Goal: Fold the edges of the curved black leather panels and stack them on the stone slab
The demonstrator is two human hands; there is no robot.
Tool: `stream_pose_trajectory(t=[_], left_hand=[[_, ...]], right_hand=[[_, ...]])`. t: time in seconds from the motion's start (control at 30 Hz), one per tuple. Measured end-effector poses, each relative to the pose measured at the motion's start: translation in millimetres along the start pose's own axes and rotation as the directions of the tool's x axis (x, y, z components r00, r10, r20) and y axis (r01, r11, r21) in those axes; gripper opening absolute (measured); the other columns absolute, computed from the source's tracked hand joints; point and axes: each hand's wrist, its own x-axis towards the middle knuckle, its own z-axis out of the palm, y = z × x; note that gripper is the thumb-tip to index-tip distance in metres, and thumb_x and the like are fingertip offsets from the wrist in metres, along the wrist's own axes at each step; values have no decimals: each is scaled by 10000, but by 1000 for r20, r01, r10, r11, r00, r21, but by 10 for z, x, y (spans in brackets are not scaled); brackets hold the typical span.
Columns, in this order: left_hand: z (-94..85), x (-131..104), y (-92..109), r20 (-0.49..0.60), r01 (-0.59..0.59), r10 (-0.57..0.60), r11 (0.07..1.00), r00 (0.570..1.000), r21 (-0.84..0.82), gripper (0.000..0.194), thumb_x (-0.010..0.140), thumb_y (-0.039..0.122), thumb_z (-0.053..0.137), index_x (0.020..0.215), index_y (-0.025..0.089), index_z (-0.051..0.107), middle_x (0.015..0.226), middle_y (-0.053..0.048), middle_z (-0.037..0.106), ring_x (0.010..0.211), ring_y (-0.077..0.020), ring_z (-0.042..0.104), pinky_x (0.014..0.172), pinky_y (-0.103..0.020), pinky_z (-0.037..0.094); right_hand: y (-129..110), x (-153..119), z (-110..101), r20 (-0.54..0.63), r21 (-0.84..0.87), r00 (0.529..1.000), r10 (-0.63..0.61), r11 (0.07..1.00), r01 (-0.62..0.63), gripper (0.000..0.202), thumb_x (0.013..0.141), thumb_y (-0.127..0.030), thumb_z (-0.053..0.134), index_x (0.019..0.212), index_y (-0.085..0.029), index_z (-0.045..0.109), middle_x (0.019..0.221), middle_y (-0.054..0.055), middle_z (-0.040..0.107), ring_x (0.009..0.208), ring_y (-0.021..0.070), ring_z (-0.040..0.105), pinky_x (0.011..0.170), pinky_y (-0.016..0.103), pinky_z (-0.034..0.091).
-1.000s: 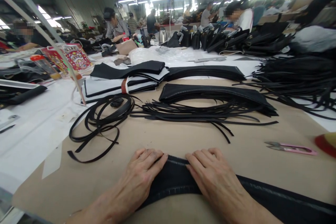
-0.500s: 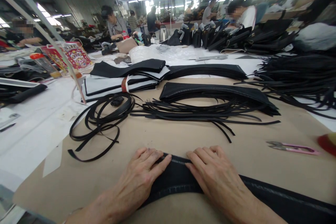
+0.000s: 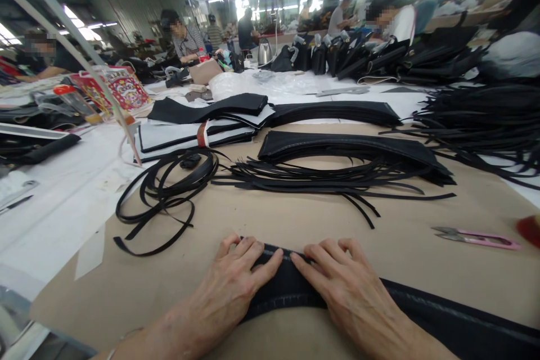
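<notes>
A long curved black piece (image 3: 291,291) with pale marks along its edges lies on the tan sheet (image 3: 202,219). Both my hands press on its upper edge. My left hand (image 3: 236,275) has its fingers bent over the edge, the thumb pointing right. Just to the right, my right hand (image 3: 341,273) pinches the same edge, its thumb tip close to the left one. The piece runs out from under my right hand toward the lower right corner.
Ahead lie thin black strips (image 3: 295,184), a stack of curved black pieces (image 3: 346,146) and a coiled strap (image 3: 169,191). Pink-handled snips (image 3: 476,237) rest at the right. Stacked panels (image 3: 169,140) are at the back left. Several people sit beyond.
My left hand has shifted slightly right along the edge. The right thumb has moved left, closer to the left thumb. The view has shifted a little.
</notes>
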Motion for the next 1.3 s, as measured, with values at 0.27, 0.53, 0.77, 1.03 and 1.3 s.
stream_pose_trajectory(t=[0.27,0.53,0.77,1.03,1.3], left_hand=[[2,18,-9,-1,53,-54,990,999,-131,404,914,37,418,1276,194,505,1106,-64,626,1056,-215,542,987,-406,314],[-27,5,-36,-108,72,-118,931,987,-358,348,921,52,392,1175,187,589,1118,-85,614,1036,-208,548,928,-373,451],[-136,37,-286,-74,314,-444,732,893,-605,215,884,76,513,1006,204,635,1020,-51,606,995,-184,570,896,-331,487],[-208,148,-391,120,407,-402,772,908,-489,267,771,3,600,955,196,620,985,-27,605,986,-203,531,887,-343,448],[-313,223,-413,181,394,-350,820,919,-415,225,744,-18,529,796,190,596,862,-4,597,913,-187,524,788,-291,427]], right_hand=[[-30,121,-81,49,-31,999,-19,999,21,338,756,42,555,1012,-177,584,903,7,569,805,195,461,764,362,292],[-50,150,-28,31,-51,999,-11,999,12,339,791,0,570,1057,-210,581,943,4,569,823,195,474,767,358,288],[-87,240,-37,-36,-11,999,21,1000,-21,277,735,31,541,907,-185,569,905,19,596,811,202,486,759,358,292],[-216,490,-9,77,-10,977,196,981,-196,115,863,-168,664,949,-202,596,900,25,601,862,242,507,759,385,297],[-224,691,-27,268,98,898,349,918,-385,133,838,-120,716,836,-211,619,835,-8,609,854,212,541,763,350,318]])
